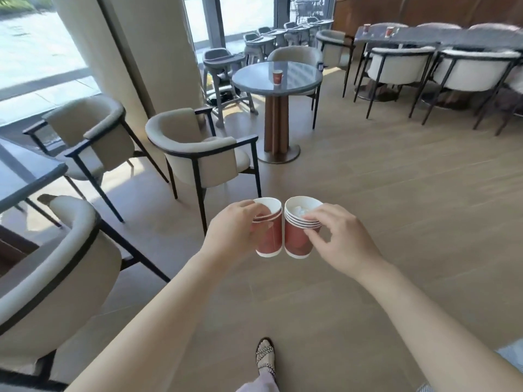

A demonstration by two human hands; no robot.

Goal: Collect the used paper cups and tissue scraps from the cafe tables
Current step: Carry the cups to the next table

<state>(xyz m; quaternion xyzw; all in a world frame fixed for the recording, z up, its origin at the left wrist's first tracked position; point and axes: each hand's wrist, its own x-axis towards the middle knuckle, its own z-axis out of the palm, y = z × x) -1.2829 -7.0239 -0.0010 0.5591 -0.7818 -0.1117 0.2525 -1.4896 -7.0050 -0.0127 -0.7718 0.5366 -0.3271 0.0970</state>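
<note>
Because each stack is held only near its rim above the bare floor (368, 193), a nested cup could slide out, or the tissue spill, if either of the hands reaches for more. Left hand (237, 230) pinches the shorter stack (270, 240), a digit hooked over the lip of an apparently empty top cup. Right hand (339, 239) pinches the taller stack (297, 243), white tissue scraps (301, 212) in its top cup. Stacks touch side by side; uncollected: one cup (278, 77) on the round table (254, 83), two cups (390, 31) on the far table (418, 38).
</note>
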